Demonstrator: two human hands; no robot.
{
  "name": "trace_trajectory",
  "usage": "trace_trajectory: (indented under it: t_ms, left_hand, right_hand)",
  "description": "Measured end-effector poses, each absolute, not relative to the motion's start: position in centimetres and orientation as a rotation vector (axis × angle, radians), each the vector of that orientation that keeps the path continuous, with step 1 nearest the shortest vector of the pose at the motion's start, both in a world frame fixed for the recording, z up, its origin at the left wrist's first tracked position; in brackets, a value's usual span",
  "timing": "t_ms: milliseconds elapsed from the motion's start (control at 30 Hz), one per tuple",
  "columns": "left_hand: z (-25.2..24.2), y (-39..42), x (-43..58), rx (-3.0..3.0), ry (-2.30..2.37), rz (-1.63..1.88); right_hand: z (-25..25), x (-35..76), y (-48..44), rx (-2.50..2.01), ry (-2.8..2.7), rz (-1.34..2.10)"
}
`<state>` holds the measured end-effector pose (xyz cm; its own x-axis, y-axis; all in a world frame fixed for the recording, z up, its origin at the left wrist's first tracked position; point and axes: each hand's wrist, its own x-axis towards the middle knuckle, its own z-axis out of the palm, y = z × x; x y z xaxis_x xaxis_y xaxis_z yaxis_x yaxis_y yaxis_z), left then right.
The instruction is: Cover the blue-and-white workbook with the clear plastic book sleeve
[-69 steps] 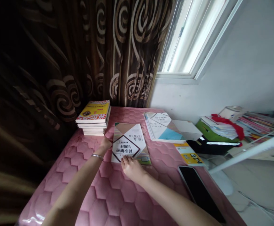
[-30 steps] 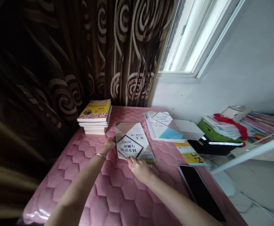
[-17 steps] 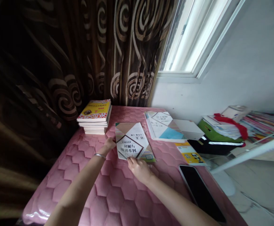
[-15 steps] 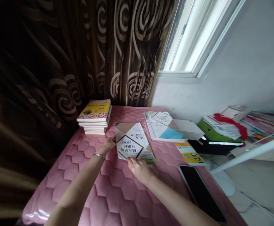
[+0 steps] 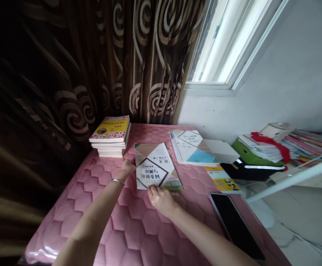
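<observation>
A thin workbook with a white, tan and green cover lies in the middle of the pink quilted surface, its Chinese title upside down to me. My left hand, a silver bangle at its wrist, has closed fingers at the book's left edge. At the near edge, my right hand pinches the cover's border, its thumb out of clear sight. Behind my left hand stands a stack of books, a yellow and red one on top. To the right lie several similar workbooks with white and blue covers.
A white box sits against those workbooks. Nearer are a yellow panda booklet and a dark-screened tablet. Past the right edge are a green and black bag, piled papers and a slanting white pole. A patterned curtain hangs behind.
The workbook's near edge has come slightly toward me. My right hand has shifted a little left and nearer with it, while my left hand stays at the left edge.
</observation>
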<state>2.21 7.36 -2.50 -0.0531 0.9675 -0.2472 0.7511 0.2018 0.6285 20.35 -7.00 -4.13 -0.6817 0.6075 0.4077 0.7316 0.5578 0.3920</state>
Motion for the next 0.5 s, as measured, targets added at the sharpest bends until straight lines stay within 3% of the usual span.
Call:
trace_trajectory:
  t_ms: [500]
  left_hand:
    - [-1.0, 8.1, 2.0, 1.594, 1.923, 0.464]
  right_hand:
    - [-2.3, 18.2, -6.0, -1.168, -2.782, -0.535]
